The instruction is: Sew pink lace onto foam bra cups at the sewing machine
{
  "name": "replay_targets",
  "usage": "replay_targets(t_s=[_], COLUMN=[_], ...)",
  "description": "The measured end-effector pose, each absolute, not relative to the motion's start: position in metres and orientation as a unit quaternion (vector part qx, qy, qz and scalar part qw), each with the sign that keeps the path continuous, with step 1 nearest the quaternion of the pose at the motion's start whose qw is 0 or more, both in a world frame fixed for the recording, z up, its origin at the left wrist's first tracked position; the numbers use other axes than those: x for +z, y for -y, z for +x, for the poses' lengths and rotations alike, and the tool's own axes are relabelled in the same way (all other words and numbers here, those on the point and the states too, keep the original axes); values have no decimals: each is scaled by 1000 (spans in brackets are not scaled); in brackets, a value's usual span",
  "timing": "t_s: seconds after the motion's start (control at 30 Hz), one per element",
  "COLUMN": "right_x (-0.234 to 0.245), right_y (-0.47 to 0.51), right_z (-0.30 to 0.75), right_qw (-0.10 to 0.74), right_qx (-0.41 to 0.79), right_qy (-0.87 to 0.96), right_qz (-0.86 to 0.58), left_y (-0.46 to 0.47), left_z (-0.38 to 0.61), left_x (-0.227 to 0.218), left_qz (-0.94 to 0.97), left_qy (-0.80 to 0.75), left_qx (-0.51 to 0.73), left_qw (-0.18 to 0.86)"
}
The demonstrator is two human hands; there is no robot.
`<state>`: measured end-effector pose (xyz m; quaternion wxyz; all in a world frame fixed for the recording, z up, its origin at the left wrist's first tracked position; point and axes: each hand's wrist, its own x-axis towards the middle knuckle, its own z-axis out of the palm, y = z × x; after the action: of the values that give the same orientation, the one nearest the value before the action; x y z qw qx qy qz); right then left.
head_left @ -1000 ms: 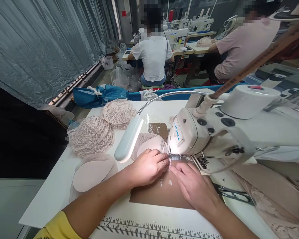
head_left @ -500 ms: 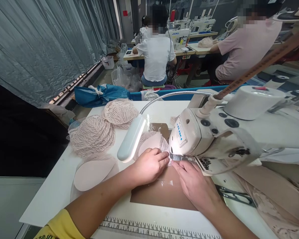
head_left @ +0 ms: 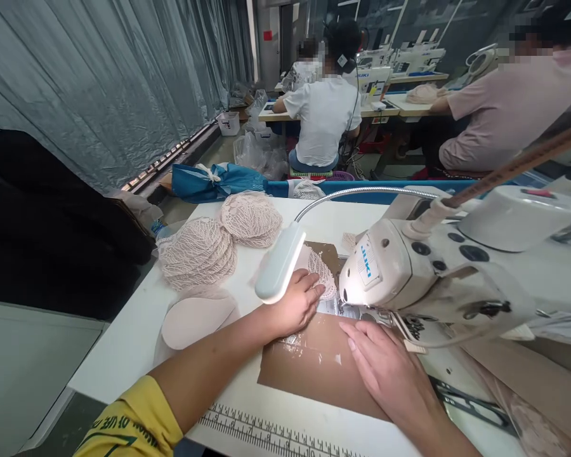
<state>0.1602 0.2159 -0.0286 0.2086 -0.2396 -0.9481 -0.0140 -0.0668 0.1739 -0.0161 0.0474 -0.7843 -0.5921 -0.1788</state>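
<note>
My left hand rests on a pink lace cup piece and presses it down beside the needle of the white sewing machine, with its fingers curled over the fabric. Flat on the brown taped board, in front of the machine's foot, lies my right hand, its fingers stretched out. The needle area is partly hidden by the machine head. A white gooseneck lamp hangs just above my left hand.
Two stacks of lace cups sit at the table's far left, with smooth foam cups nearer. Black snips lie at the right. A ruler strip runs along the front edge. Other people sew at tables beyond.
The view has shifted left and down. My left hand has slid forward with the lace piece; my right hand has drawn back a little from the needle and lies flatter.
</note>
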Motion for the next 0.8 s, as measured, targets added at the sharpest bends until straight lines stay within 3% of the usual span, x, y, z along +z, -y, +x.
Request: replay_targets(t_s=[0.27,0.53,0.7,0.8], right_x=[-20,-16,3,13], right_y=[-212,-199,-168,-142], right_z=[156,149,107,58], right_qw=[234,210,132,76], right_qx=[31,67,126,139], right_qy=[954,974,983,987], right_qz=[-185,-55,30,40], left_y=[-174,-170,-167,-163], left_z=[-76,-91,-117,-134], left_x=[-21,-3,26,45], left_qz=[-736,-655,-590,-526], left_qy=[655,715,631,601], left_qx=[-169,-228,-426,-527], left_qw=[21,-83,-268,-291])
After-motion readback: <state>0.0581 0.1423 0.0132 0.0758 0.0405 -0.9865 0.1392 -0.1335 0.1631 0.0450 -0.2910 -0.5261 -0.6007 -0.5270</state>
